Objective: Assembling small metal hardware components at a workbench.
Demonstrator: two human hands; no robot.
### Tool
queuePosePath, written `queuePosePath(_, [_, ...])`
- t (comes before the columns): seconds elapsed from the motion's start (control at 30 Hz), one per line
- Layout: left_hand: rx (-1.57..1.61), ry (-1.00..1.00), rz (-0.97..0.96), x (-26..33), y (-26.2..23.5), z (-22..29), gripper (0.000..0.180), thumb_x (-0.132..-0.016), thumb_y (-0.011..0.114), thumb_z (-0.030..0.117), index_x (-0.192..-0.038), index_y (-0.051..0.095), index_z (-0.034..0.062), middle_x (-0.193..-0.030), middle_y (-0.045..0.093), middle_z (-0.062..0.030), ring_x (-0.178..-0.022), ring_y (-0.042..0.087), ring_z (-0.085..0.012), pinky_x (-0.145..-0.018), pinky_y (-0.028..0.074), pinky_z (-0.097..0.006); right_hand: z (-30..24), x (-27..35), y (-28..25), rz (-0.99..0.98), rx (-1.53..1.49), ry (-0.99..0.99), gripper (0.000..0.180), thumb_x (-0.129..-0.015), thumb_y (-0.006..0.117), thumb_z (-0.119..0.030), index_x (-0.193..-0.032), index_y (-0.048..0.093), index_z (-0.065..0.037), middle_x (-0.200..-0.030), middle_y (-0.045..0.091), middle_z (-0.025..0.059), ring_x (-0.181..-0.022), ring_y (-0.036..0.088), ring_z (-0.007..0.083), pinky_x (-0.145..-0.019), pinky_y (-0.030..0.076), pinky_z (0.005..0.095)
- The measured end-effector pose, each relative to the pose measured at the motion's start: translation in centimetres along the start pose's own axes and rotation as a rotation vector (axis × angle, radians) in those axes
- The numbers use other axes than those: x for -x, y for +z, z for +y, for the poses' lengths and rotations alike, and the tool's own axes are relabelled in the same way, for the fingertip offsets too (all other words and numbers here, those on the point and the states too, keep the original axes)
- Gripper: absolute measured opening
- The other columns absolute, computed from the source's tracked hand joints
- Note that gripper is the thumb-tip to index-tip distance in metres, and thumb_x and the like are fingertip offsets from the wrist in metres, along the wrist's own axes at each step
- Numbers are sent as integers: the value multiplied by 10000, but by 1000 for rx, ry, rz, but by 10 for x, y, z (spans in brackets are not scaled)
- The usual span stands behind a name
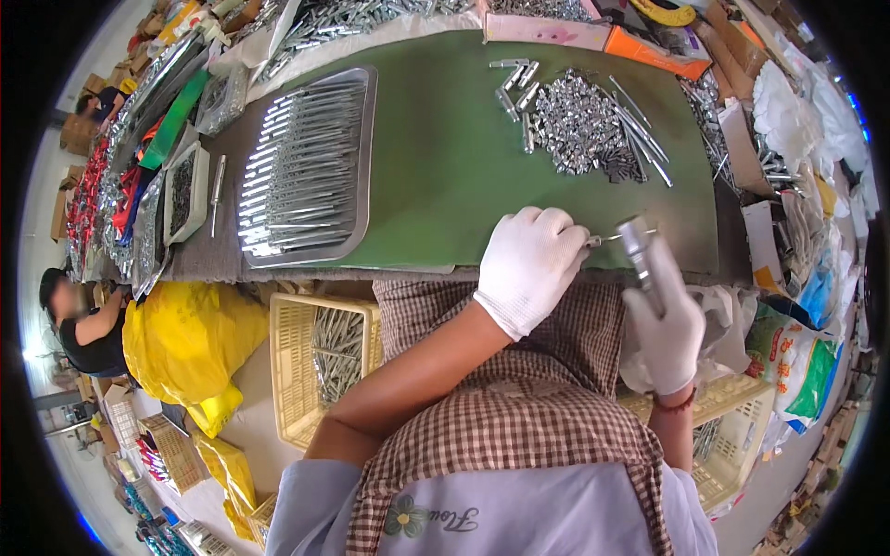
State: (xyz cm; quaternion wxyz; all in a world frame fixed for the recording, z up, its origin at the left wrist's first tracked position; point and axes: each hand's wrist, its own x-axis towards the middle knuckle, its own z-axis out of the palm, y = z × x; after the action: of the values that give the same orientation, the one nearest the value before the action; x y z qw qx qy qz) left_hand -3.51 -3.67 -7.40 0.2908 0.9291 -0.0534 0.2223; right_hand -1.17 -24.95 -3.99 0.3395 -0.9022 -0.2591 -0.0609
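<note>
Both my hands wear white gloves. My left hand [530, 264] hovers at the near edge of the green mat [445, 176], pinching a thin metal pin [614, 236] that points right. My right hand [666, 329] grips a silver metal tube [638, 248] upright, its top end next to the pin's tip. Beyond the hands, a heap of small shiny metal parts [582, 125] lies on the mat, with a few loose tubes [519, 88] and long rods [640, 130] around it.
A metal tray [362, 157] of finished silver pieces in rows sits on the mat's left. Cream plastic baskets [297, 371] [732, 435] stand at both knees, a yellow bag [185, 338] to the left. Another person [83, 320] sits far left. Bags and boxes crowd the right side.
</note>
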Motion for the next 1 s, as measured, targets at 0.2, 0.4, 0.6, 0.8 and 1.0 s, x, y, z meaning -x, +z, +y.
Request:
queuePosePath(0.2, [-13, -21, -6, 0, 1, 0, 143, -780, 772, 177, -902, 720, 124, -895, 643, -42, -845, 635, -290, -742, 502, -436, -5, 2, -16, 298, -16, 107, 680, -823, 690, 44, -1477, 513, -14, -1379, 650, 160, -1067, 702, 189, -857, 552, 325])
queuePosePath(0.4, [34, -34, 4, 0, -4, 0, 125, -787, 774, 170, -887, 716, 122, -893, 642, -47, -844, 631, -294, -755, 495, -439, -8, 8, 9, 49, 12, -19, 713, -798, 789, -38, -1462, 529, -39, -1235, 697, 195, -898, 748, 265, -785, 564, 316])
queuePosePath(0.6, [39, -29, 27, 0, -1, 0, 137, -777, 780, 160, -890, 719, 114, -889, 646, -48, -848, 630, -294, -763, 494, -439, -8, 15, 19, -175, 55, 145, 742, -817, 773, -33, -1504, 502, -111, -1276, 688, 180, -798, 718, 153, -706, 557, 311])
queuePosePath(0.8, [-1, -37, 4, 0, -1, 3, 133, -783, 775, 164, -896, 723, 118, -890, 649, -45, -848, 631, -292, -764, 495, -439, 40, -16, -21, 300, 28, 283, 570, -953, 667, -147, -1493, 495, -88, -1308, 681, 152, -1041, 710, 218, -890, 536, 351])
queuePosePath(1.0, [15, -40, 2, -6, -4, 5, 141, -793, 766, 183, -918, 733, 127, -890, 644, -35, -829, 637, -280, -740, 502, -440, 124, -43, -62, 250, 858, 122, 367, -978, 627, -264, -1318, 643, -127, -1115, 665, 151, -1052, 628, 365, -901, 498, 458])
